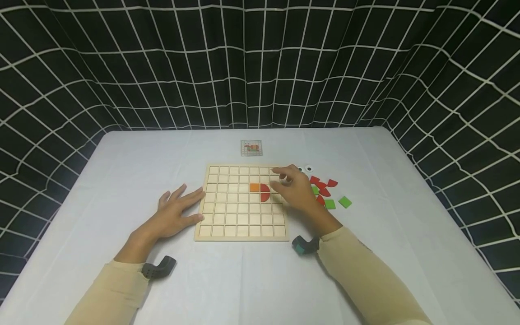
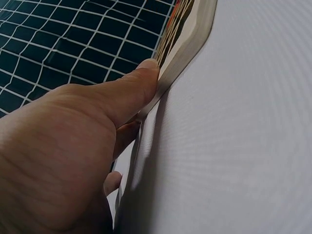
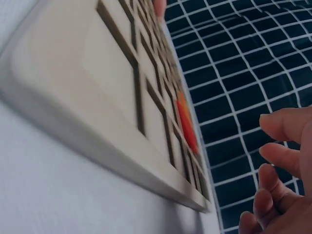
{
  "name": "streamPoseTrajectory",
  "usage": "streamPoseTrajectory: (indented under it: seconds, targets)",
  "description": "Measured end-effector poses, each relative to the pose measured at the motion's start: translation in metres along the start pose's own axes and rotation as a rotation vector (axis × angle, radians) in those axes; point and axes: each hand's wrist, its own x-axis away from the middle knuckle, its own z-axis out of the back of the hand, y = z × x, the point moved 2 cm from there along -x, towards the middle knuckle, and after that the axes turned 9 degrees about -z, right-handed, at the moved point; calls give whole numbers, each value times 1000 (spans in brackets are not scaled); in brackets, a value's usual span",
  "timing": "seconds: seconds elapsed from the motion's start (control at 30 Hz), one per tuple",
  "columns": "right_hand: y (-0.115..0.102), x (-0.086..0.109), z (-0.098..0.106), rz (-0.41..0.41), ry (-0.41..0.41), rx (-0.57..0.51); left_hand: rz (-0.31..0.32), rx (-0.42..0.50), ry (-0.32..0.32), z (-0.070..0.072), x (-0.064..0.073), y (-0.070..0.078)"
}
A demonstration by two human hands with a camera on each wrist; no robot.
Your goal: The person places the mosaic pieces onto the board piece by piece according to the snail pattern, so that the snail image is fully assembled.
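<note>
A wooden grid board (image 1: 231, 219) lies on the white table. One orange square tile (image 1: 254, 187) sits in a cell of it, and beside that are two red rounded tiles (image 1: 265, 197), one above the other. My left hand (image 1: 176, 213) lies at the board's left edge with fingers spread, the fingertips and thumb touching the rim. Over the board's right side hovers my right hand (image 1: 295, 187), its thumb and index finger apart and nothing visible between them. In the right wrist view, the fingers (image 3: 280, 161) are loosely bent beside the board.
Right of the board lie several red quarter-round tiles (image 1: 332, 183), some green square tiles (image 1: 345, 201) and white eye tiles (image 1: 309, 168), partly hidden by the right hand. A small picture card (image 1: 251, 148) lies behind the board. Black cloth (image 1: 252, 67) with white grid lines surrounds the table.
</note>
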Motion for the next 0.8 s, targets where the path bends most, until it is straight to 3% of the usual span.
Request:
streamPoseTrajectory:
  seconds: [0.2,0.53,0.8]
  targets:
    - [-2,7,22,-2,36,1,0,-2,0,0,0,-1]
    - [-1,24,61,69,110,-83,-13,-8,-2,-1,0,-3]
    - [5,37,90,57,186,-9,-11,-7,1,-2,0,-5]
